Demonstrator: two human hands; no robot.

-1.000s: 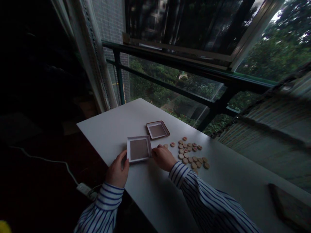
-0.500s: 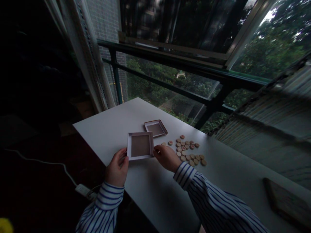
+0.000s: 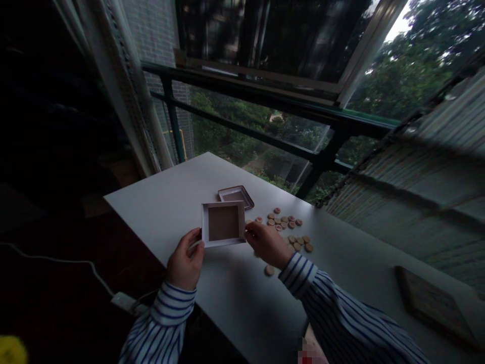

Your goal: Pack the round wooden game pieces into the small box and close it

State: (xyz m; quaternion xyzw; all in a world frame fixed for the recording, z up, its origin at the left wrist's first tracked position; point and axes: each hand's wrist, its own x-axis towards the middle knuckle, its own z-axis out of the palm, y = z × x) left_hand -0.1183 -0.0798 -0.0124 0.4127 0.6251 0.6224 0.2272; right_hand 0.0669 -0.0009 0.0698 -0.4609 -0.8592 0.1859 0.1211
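Between my two hands a shallow, open-topped square box (image 3: 223,223) is held tilted above the table, its brown bottom and white walls facing me. My left hand (image 3: 185,265) pinches its left side, thumb at the near corner. The right hand (image 3: 268,245) has its fingers closed on the box's right edge. Behind the box lies a second shallow tray or lid (image 3: 234,195), partly covered by it. Several round wooden game pieces (image 3: 308,247) lie scattered to the right, some with red marks and some hidden by my right hand. One lone piece (image 3: 269,270) is near my right wrist.
Everything rests on a white table (image 3: 151,202) set against a window with a dark green railing (image 3: 242,131). A dark flat rectangular object (image 3: 432,303) lies at the table's right. A power strip with a white cable (image 3: 123,301) is below the left edge.
The box and both hands have shifted rightward over the table, toward the pieces. My right hand now covers some of them, and the lone piece near the wrist has come into view.
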